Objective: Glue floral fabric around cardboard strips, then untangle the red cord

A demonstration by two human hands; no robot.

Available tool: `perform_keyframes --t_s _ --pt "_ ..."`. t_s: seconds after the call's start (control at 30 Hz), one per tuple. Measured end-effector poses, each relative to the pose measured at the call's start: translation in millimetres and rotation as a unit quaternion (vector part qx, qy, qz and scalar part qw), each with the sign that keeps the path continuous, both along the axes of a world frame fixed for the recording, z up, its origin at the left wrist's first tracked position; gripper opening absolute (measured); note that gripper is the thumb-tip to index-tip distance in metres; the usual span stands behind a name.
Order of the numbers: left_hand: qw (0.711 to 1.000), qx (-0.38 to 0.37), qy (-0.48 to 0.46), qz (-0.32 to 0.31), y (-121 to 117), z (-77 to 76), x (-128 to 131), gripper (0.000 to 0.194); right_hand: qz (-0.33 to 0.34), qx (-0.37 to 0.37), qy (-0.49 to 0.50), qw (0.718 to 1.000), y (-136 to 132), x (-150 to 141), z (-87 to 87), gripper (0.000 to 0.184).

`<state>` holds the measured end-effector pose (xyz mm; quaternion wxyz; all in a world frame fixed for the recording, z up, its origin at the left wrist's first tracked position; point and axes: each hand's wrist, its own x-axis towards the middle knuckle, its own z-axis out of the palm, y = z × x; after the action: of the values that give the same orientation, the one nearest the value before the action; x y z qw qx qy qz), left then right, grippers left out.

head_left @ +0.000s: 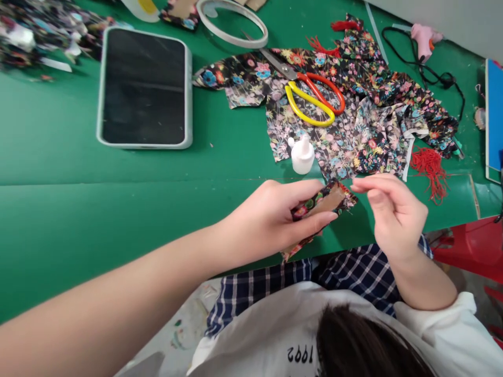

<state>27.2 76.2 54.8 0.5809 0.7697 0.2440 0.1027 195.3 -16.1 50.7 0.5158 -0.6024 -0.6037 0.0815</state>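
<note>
My left hand (281, 214) grips a strip of cardboard wrapped in floral fabric (330, 201), thumb and fingers on either side of it. Bare brown board shows along its middle. Close to the strip's right end is my right hand (396, 212), its index finger stretched toward the fabric edge and the thumb bent below, apart from the fingertip. Nothing shows between those fingers. Just beyond the strip stands a small white squeeze bottle (302, 157) with a pointed nozzle. Scissors (314, 97) with red and yellow handles lie on black floral fabric (341, 139).
A dark-topped device with a pale frame (144, 86) rests on the green table (58, 220). Behind it are a roll of white tape (231, 39) and a heap of scraps (47, 36). Red tassels (430, 170) and a pink glue gun (424, 42) with black cord lie right.
</note>
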Motion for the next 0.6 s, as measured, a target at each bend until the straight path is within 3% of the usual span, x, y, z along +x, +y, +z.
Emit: perform_keyframes --t_s 0.07,0.2,0.4,0.6 --pt "1.000 -0.009 -0.002 -0.006 -2 1.4 0 0.023 0.018 -0.042 -0.024 0.999 2 -5 -2.1 0.012" --pt "1.000 0.000 -0.008 -0.013 -2 -0.8 0 0.025 0.026 -0.047 -0.038 0.998 1 -8 -3.0 0.006" --pt "1.000 0.012 -0.010 -0.010 -2 -6.9 -1 0.027 0.003 0.009 -0.090 0.996 3 -12 -7.7 0.000" --pt "0.999 0.037 -0.033 -0.021 2 -14.5 0 0.027 -0.027 0.053 -0.193 0.979 4 -13 -13.9 0.006"
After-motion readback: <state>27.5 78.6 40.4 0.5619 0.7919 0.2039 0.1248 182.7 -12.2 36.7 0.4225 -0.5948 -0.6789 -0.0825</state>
